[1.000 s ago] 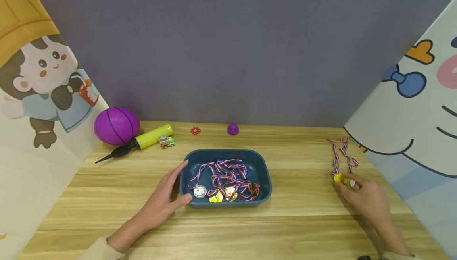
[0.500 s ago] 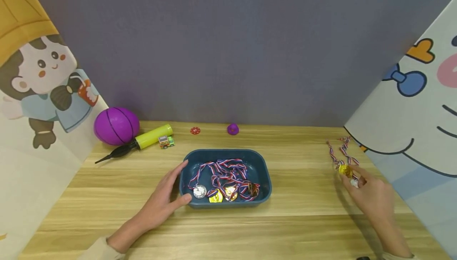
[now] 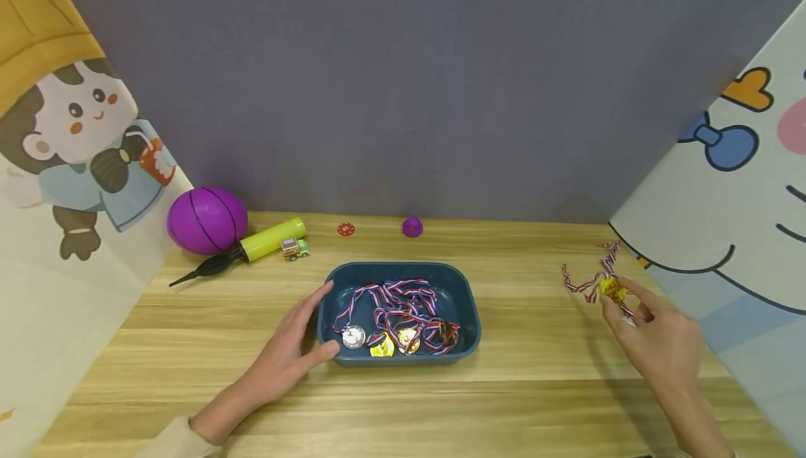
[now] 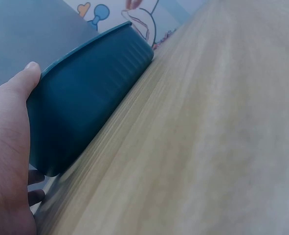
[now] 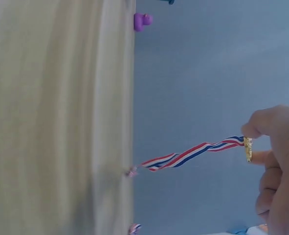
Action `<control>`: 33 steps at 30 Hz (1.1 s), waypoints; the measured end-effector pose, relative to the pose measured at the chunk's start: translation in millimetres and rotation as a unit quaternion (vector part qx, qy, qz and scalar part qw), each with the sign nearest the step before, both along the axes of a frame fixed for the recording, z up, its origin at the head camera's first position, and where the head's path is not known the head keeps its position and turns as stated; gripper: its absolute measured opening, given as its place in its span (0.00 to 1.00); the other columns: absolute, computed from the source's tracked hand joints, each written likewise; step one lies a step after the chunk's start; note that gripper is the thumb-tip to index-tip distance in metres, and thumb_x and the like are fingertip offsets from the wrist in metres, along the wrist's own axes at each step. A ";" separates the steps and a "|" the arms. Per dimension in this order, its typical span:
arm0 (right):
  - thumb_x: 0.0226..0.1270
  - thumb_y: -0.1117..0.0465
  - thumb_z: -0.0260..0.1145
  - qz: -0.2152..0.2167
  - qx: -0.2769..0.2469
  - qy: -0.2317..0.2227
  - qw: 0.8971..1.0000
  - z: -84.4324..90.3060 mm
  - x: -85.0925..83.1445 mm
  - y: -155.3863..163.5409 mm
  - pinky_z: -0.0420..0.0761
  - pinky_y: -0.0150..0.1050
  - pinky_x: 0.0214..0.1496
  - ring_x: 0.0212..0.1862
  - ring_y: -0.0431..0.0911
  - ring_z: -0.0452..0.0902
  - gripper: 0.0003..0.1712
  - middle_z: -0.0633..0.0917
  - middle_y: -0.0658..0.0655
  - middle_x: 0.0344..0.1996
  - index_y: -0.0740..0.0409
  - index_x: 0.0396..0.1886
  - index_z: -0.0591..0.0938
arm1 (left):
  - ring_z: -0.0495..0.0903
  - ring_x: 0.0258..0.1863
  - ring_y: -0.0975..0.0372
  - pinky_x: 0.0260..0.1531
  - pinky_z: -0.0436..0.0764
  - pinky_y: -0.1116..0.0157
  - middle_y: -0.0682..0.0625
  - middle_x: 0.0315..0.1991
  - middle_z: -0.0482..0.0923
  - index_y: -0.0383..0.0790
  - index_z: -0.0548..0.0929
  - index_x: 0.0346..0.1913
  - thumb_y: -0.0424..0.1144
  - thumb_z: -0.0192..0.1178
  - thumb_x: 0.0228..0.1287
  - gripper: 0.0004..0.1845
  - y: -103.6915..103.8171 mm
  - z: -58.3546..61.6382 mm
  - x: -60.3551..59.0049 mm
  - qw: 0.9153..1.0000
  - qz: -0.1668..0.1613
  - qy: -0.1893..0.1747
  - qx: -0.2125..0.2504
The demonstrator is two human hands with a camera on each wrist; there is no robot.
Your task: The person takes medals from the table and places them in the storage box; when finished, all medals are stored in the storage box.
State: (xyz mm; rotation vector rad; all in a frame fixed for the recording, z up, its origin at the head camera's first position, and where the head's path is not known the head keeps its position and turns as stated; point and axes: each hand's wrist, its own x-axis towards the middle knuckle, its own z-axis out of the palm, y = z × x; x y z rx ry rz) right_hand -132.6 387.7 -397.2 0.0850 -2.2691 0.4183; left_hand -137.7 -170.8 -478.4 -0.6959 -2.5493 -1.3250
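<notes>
My left hand (image 3: pixel 283 353) holds the left end of a dark blue plastic bin (image 3: pixel 469 311), thumb at the front corner and fingers along the far left side. Inside the bin lie a silver medal (image 3: pixel 353 337), gold medals (image 3: pixel 382 346) and a dark bronze-looking one (image 3: pixel 448 333), among tangled striped ribbons. At the right, my right hand (image 3: pixel 661 339) pinches a gold medal (image 3: pixel 612 291) between thumb and forefinger. From it a red, white and blue ribbon (image 5: pixel 193 154) hangs toward the table. Another medal (image 3: pixel 630 319), silvery and mostly hidden behind the hand, has its ribbon (image 3: pixel 609 260) on the table.
At the back left are a purple ball (image 3: pixel 208 220), a yellow-and-black hand pump (image 3: pixel 271 240) and a small toy truck (image 3: pixel 294 249). A red chip (image 3: pixel 345 229) and a purple rubber duck (image 3: pixel 412 226) lie near the grey back wall (image 3: pixel 403 94). Printed panels flank the table.
My right hand has lifted the gold medal and moved slightly right and away from me; its ribbon has been drawn along. My left hand and the bin stay put.
</notes>
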 end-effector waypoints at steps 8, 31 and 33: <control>0.60 0.51 0.76 0.037 -0.016 0.055 0.998 10.7 -1.4 -7.4 0.49 0.29 0.19 0.19 0.22 0.47 0.27 0.65 0.41 0.11 0.68 0.50 0.93 | 0.65 0.80 0.32 0.69 0.64 0.19 0.39 0.86 0.62 0.58 0.55 0.91 0.47 0.72 0.74 0.51 0.2 -1.2 0.4 1.000 0.003 -0.008 -0.001; 0.58 0.64 0.84 0.076 -0.059 0.017 0.995 52.2 -19.5 -67.5 0.52 0.30 0.25 0.19 0.26 0.47 0.23 0.63 0.43 0.12 0.63 0.55 0.94 | 0.65 0.80 0.32 0.69 0.64 0.19 0.39 0.86 0.62 0.58 0.55 0.91 0.48 0.72 0.74 0.50 0.8 1.4 1.4 1.000 0.002 -0.010 0.000; 0.58 0.65 0.85 0.086 -0.064 0.022 0.994 53.1 -21.7 -71.3 0.52 0.31 0.24 0.19 0.26 0.47 0.23 0.64 0.44 0.12 0.63 0.54 0.94 | 0.65 0.80 0.32 0.69 0.64 0.19 0.39 0.86 0.62 0.58 0.55 0.91 0.48 0.72 0.74 0.50 0.9 1.6 1.2 1.000 0.002 -0.010 -0.001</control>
